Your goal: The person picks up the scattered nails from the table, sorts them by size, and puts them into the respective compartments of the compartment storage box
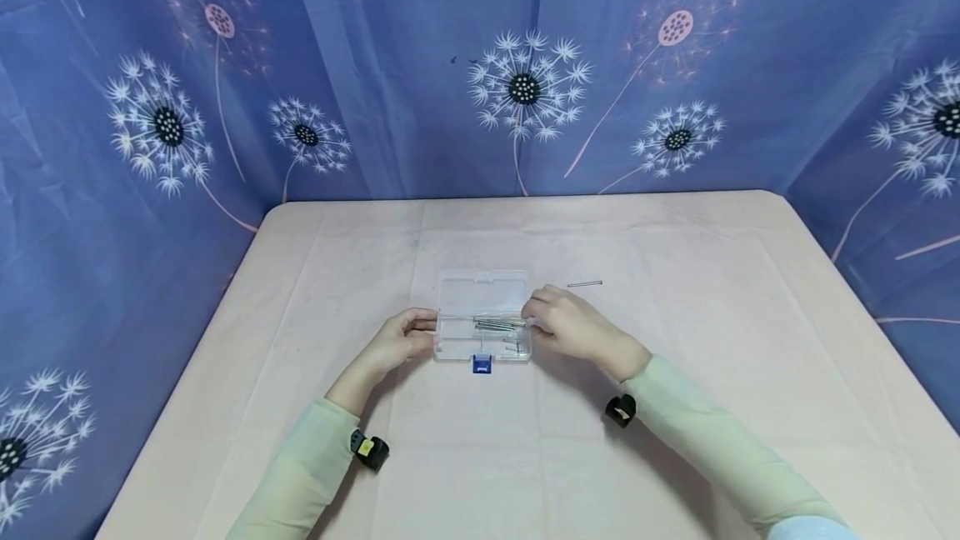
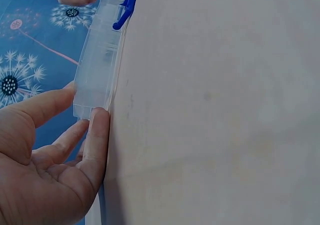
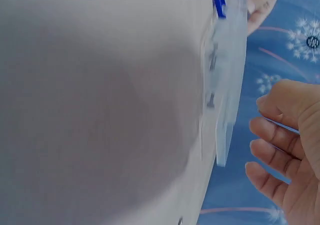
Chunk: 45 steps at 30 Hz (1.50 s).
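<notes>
A clear plastic box (image 1: 455, 348) with a blue latch (image 1: 482, 363) lies on the table, its lid (image 1: 483, 290) raised at the far side. Several long nails (image 1: 495, 324) and a few short ones (image 1: 512, 347) lie inside. My left hand (image 1: 397, 342) holds the box's left end between thumb and fingers. At the right end is my right hand (image 1: 567, 322), fingers loosely bent; the right wrist view shows nothing between them. A flat clear plastic piece (image 3: 221, 142) juts from that end. Whether my right fingertips touch the box, I cannot tell.
One loose nail (image 1: 585, 283) lies on the pale tablecloth (image 1: 675, 257), beyond my right hand. Blue curtains (image 1: 420, 90) printed with dandelions hang behind the table and along both sides.
</notes>
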Motion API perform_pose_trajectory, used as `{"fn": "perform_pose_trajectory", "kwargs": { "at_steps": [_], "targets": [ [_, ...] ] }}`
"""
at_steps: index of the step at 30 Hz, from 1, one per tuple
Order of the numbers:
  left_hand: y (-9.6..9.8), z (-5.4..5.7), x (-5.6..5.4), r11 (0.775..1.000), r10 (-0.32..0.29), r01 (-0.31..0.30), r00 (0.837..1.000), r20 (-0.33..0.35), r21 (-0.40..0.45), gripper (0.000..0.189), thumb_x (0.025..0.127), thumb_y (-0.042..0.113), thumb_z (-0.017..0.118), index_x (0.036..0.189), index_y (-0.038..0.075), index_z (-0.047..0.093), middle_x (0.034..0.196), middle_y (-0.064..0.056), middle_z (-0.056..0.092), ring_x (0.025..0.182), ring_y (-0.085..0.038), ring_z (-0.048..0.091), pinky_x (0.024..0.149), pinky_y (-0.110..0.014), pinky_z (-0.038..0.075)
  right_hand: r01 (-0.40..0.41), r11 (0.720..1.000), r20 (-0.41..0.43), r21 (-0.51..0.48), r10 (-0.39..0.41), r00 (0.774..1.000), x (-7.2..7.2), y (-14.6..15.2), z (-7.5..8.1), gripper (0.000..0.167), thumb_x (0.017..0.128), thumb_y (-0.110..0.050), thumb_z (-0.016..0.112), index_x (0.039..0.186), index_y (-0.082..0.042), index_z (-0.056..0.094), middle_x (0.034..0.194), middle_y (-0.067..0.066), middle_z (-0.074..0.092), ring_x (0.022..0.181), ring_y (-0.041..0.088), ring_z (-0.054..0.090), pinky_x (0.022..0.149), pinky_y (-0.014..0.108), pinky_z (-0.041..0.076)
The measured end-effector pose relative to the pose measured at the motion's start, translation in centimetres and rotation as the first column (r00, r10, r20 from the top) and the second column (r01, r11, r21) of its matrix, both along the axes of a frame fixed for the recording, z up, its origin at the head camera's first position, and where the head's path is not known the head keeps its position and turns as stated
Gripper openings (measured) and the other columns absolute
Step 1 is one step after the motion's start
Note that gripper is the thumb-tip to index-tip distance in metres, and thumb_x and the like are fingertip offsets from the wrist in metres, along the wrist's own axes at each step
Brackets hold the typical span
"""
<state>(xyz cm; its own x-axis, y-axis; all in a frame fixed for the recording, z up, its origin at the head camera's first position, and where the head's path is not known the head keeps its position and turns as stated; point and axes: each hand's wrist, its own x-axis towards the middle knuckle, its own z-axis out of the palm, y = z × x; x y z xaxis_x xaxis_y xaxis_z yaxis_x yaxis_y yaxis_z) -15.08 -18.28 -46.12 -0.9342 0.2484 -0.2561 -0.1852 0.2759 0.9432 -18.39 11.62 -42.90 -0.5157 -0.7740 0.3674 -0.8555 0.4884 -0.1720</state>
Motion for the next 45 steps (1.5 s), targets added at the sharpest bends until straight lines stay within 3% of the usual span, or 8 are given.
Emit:
{"fn": "perform_pose_trajectory", "kwargs": {
  "at_steps": [11, 23, 30, 35, 40, 45],
  "targets": [
    [0.0, 0.0, 0.0, 1.000, -0.002, 0.002, 1.000, -0.004, -0.018, 0.053, 0.086, 0.005, 0.062, 0.134, -0.009, 0.042, 0.126, -0.029, 0.052, 0.109, -0.029, 0.058, 0.087, -0.031, 0.053, 0.151, 0.987, 0.021, 0.048, -0.152, 0.988, -2.3, 3.8, 0.1, 0.017, 0.076, 0.000, 0.071, 0.093, 0.002, 0.065, 0.090, 0.012, 0.064, 0.089, 0.029, 0.060, 0.086, 0.042, 0.050],
    [0.0, -0.1, -0.1, 1.000, -0.007, 0.007, 1.000, -0.010, -0.018, 0.053, 0.087, 0.005, 0.061, 0.134, -0.010, 0.042, 0.127, -0.030, 0.052, 0.111, -0.032, 0.057, 0.090, -0.034, 0.053, 0.345, 0.920, 0.063, 0.186, -0.362, 0.930, -3.8, 7.1, -1.0, 0.018, 0.087, 0.000, 0.060, 0.103, 0.006, 0.065, 0.103, 0.020, 0.064, 0.097, 0.036, 0.058, 0.086, 0.047, 0.050],
    [0.1, -0.4, 0.2, 1.000, 0.010, -0.010, 1.000, 0.008, -0.021, 0.052, 0.086, 0.004, 0.061, 0.133, -0.008, 0.044, 0.124, -0.028, 0.054, 0.099, -0.021, 0.060, 0.078, -0.024, 0.052, 0.386, 0.888, 0.088, 0.252, -0.418, 0.904, -3.8, 7.8, -2.0, 0.020, 0.088, 0.001, 0.057, 0.105, 0.006, 0.066, 0.105, 0.019, 0.063, 0.096, 0.035, 0.058, 0.083, 0.046, 0.052],
    [0.2, -0.4, 0.1, 0.999, 0.019, -0.018, 1.000, 0.013, -0.027, 0.052, 0.086, 0.005, 0.062, 0.133, -0.007, 0.045, 0.123, -0.027, 0.054, 0.096, -0.017, 0.060, 0.073, -0.020, 0.051, 0.406, 0.882, 0.082, 0.241, -0.435, 0.897, -3.9, 8.0, -1.8, 0.014, 0.086, 0.002, 0.060, 0.097, 0.002, 0.069, 0.096, 0.015, 0.065, 0.086, 0.031, 0.058, 0.075, 0.043, 0.054],
    [0.2, -0.3, 0.0, 0.999, 0.027, -0.027, 0.999, 0.017, -0.022, 0.052, 0.086, 0.006, 0.063, 0.133, -0.007, 0.045, 0.123, -0.027, 0.055, 0.097, -0.019, 0.060, 0.076, -0.022, 0.053, 0.429, 0.875, 0.092, 0.222, -0.457, 0.885, -4.1, 8.0, -1.6, 0.007, 0.085, 0.002, 0.062, 0.086, -0.002, 0.068, 0.085, 0.010, 0.063, 0.078, 0.027, 0.056, 0.067, 0.041, 0.053],
    [0.1, -0.1, 0.0, 1.000, 0.020, -0.020, 1.000, 0.018, -0.004, 0.053, 0.086, 0.005, 0.062, 0.134, -0.008, 0.043, 0.125, -0.029, 0.053, 0.099, -0.020, 0.060, 0.083, -0.027, 0.054, 0.422, 0.867, 0.112, 0.263, -0.462, 0.880, -4.2, 8.0, -1.7, 0.006, 0.085, 0.003, 0.059, 0.083, -0.001, 0.062, 0.084, 0.010, 0.060, 0.080, 0.027, 0.055, 0.069, 0.040, 0.053]
  ]
}}
